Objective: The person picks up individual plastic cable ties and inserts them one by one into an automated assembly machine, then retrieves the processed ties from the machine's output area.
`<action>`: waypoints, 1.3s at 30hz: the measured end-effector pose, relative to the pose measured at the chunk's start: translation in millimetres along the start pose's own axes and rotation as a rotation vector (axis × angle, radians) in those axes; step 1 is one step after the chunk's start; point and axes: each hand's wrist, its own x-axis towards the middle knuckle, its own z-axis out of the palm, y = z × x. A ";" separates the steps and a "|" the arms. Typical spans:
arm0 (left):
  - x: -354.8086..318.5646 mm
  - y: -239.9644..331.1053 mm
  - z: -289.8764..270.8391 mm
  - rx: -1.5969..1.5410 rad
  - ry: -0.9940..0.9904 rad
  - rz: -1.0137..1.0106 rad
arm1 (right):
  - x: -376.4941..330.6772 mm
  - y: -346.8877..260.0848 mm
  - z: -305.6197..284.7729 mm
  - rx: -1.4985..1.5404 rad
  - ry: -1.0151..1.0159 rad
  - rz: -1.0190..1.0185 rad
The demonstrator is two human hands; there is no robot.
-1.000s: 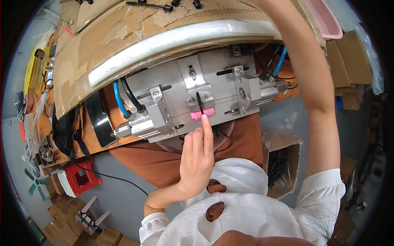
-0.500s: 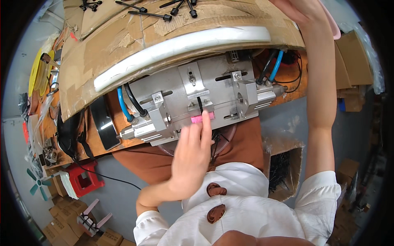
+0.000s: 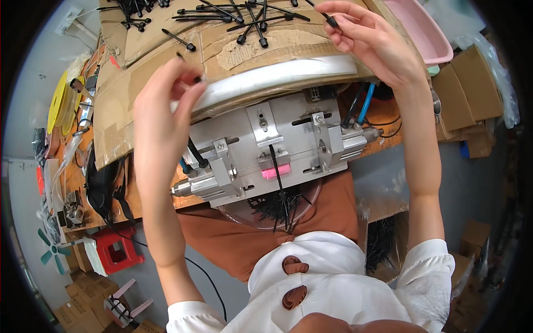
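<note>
My left hand [image 3: 166,97] is raised at the left edge of the cardboard, fingers pinched around a small black piece [image 3: 197,80], mostly hidden by the fingers. At the far right, my right hand [image 3: 380,47] grips a thin black rod with a thick collared end [image 3: 331,22] between thumb and fingertips. Between my forearms sits a metal clamping fixture [image 3: 300,130] with a cylinder on each side. A long black rod [image 3: 276,166] lies across its middle, beside a pink block [image 3: 276,171], and reaches toward my lap.
Several collared black rods [image 3: 258,25] lie on the cardboard [image 3: 133,105] behind a white padded strip [image 3: 277,72]. A bowl [image 3: 236,216] of black rods rests on my lap. Blue hose [image 3: 366,102] runs at the fixture's right. A pink basket [image 3: 425,33] stands far right.
My left hand has moved from the fixture's middle up and left to the cardboard. My right hand has come down into fuller view with a rod. More rods show on the cardboard.
</note>
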 end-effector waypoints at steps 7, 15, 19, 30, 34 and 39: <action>-154.8 58.5 34.7 0.054 -0.012 0.040 | -29.5 5.7 25.0 -0.016 0.081 -0.096; -168.3 71.9 91.6 0.303 -0.204 0.006 | -59.2 5.0 44.0 -0.089 0.090 -0.222; -166.9 72.5 98.6 0.367 -0.174 0.027 | -75.4 6.2 60.1 -0.265 0.108 -0.303; -42.9 17.3 16.9 0.390 0.255 -0.008 | -167.7 122.1 111.0 -1.091 0.073 -0.418; 21.4 -73.1 -20.6 0.536 0.205 -0.092 | -161.6 130.7 121.6 -1.114 -0.039 -0.306; 19.1 -72.8 -36.8 0.325 0.024 -0.183 | -150.3 135.7 123.0 -1.104 -0.020 -0.372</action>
